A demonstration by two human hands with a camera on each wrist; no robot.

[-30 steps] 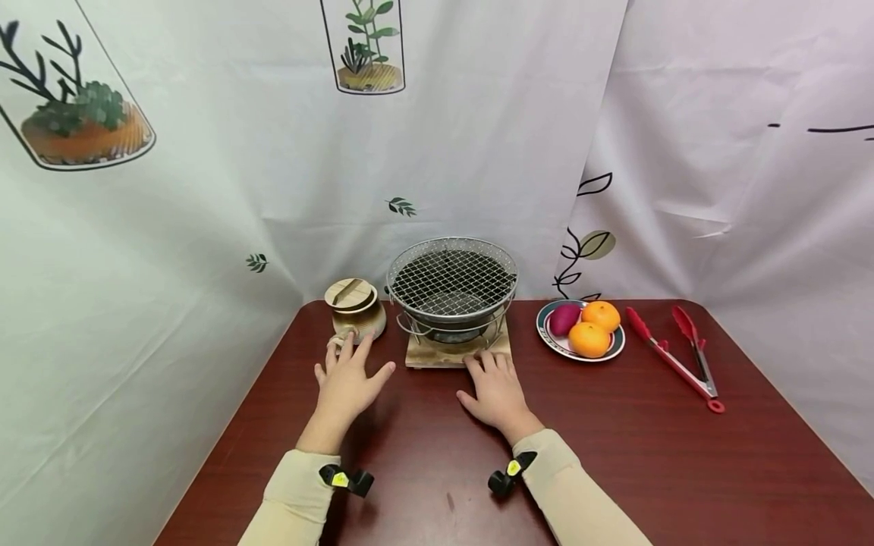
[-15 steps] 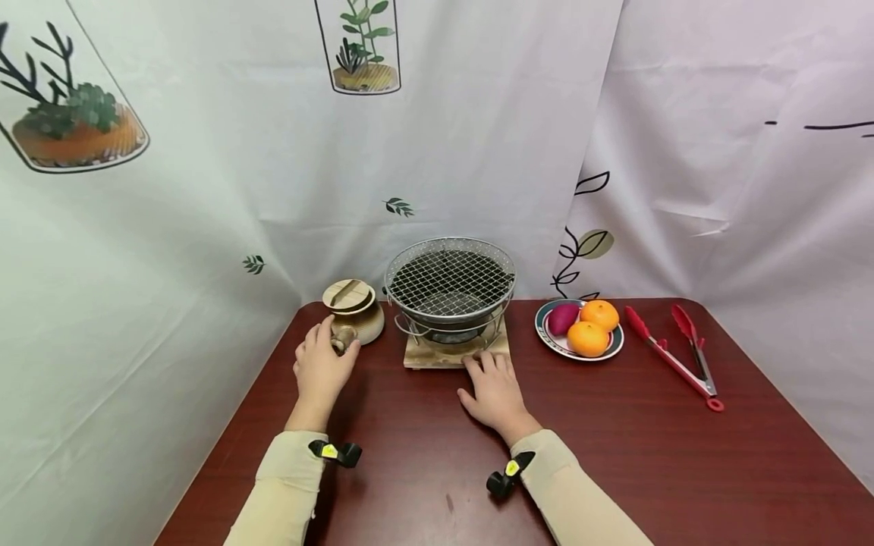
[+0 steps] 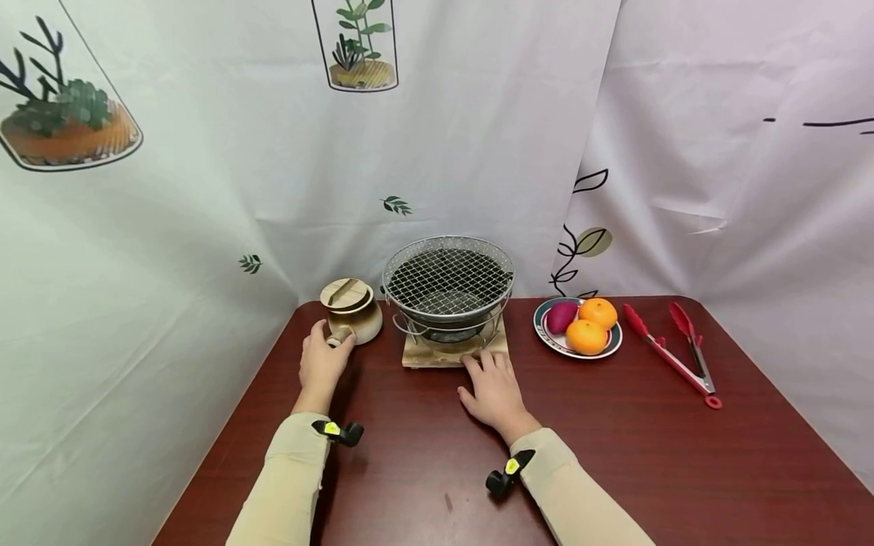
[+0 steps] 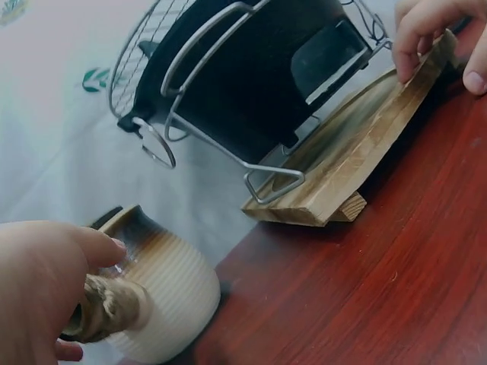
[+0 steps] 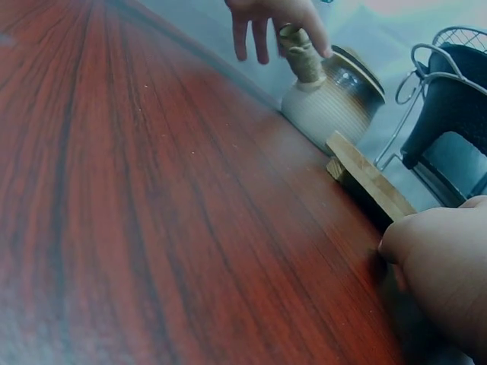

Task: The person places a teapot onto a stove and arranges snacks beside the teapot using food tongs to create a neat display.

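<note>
A ceramic side-handled pot point(image 3: 360, 322) with a wooden lid point(image 3: 346, 294) stands at the back left of the table, brown at the top and cream below. My left hand point(image 3: 321, 362) is around its stubby handle point(image 4: 114, 308), thumb on one side and fingers on the other. In the right wrist view those fingers hang fairly straight beside the handle. My right hand point(image 3: 497, 394) rests its fingertips on the front edge of a wooden board point(image 3: 426, 355), thumb out to the side. On that board a dark tabletop stove point(image 4: 236, 84) carries a round wire grill point(image 3: 447, 282).
Right of the stove, a rimmed plate point(image 3: 558, 347) bears two oranges point(image 3: 586, 337) and a purple oval item point(image 3: 561, 317). Red-tipped tongs point(image 3: 672, 364) lie spread farther right on the red-brown table point(image 3: 423, 455). A printed white curtain point(image 3: 464, 152) hangs behind.
My left hand has moved from spread fingers in front of the pot to its left side, then closer around the handle. The right hand stays on the board.
</note>
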